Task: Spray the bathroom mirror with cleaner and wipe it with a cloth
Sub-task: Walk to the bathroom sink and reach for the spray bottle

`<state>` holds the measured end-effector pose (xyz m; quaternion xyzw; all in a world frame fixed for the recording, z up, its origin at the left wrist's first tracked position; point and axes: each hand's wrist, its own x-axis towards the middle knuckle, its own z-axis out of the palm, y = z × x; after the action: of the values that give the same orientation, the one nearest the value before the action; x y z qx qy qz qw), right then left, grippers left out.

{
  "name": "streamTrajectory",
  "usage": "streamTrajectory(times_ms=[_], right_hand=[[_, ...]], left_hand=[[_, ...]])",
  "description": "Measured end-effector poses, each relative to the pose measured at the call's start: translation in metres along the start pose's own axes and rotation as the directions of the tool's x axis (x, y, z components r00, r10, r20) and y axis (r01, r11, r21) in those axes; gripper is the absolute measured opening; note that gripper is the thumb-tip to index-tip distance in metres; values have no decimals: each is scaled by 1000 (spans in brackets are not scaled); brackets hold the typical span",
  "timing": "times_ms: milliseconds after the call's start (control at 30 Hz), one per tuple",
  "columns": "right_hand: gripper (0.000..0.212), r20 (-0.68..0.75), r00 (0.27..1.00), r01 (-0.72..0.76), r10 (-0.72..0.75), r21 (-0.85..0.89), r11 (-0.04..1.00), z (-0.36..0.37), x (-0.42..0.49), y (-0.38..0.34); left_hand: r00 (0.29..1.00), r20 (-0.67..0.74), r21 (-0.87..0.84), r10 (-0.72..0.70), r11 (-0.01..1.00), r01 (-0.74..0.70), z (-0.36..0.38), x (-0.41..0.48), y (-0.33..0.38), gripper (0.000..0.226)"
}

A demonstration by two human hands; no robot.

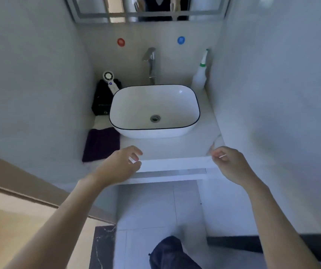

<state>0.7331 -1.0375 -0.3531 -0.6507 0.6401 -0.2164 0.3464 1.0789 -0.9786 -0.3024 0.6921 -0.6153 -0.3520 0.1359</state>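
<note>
Standing upright by rt wall (pixel 272 74): white spray bottle (pixel 199 78) w/ green collar.

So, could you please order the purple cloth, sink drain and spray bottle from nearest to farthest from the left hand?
1. Purple cloth, just left of the left hand.
2. Sink drain, ahead, centre.
3. Spray bottle, back right corner.

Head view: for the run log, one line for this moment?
left hand: empty | right hand: empty | spray bottle: upright, counter back-right | dark cloth: counter, left of sink | both untouched
</note>
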Motion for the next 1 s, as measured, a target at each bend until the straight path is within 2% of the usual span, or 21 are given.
streamTrajectory(times_ms=[133,400,533,733,900,1000], right_hand=[[13,-4,993,-116,116,35,993,14,8,32],[18,216,930,-298,298,-31,954,62,11,91],[18,291,892,-349,346,-44,936,82,11,107],[22,224,884,-414,410,-28,910,134,31,148],[27,150,864,-495,480,85,864,182,57,185],[27,100,850,-528,518,166,833,210,67,209]], left_hand=[[994,108,40,25,999,-29,28,42,8,23],[950,312,111,1,993,-38,104,91,-13,25],[930,368,92,2,995,-39,128,111,-22,22],[880,475,102,-19,994,-34,175,133,-71,21],[806,591,145,-43,988,-54,220,161,-125,26],[790,612,153,-41,986,-68,249,184,-153,30]])
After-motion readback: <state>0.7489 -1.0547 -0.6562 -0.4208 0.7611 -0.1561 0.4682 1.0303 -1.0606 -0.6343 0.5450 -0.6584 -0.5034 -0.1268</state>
